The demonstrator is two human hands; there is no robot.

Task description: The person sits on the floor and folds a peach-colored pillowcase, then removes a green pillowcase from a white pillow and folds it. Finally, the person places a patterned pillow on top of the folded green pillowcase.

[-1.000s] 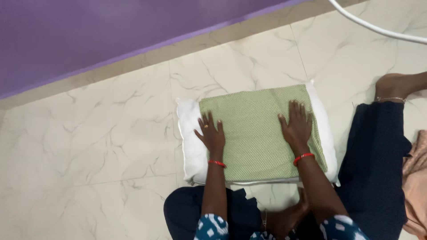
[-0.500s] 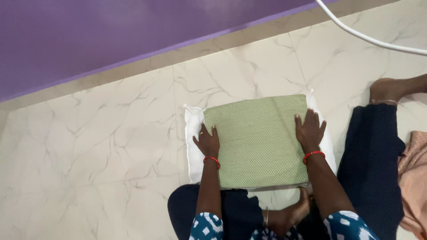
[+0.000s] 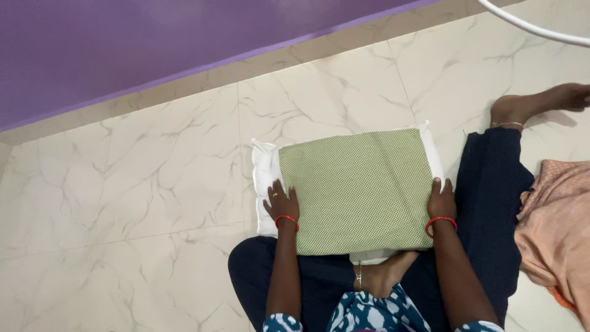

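Left hand (image 3: 282, 205) flat, fingers spread, on left edge of green checked cloth (image 3: 359, 187); right hand (image 3: 441, 200) curled over its right edge. Cloth lies on white pillow (image 3: 265, 178), floor, between hands, long axis side to side.

No packages, labels, signs or screens are seen anywhere in view, neither near the hands nor further off.
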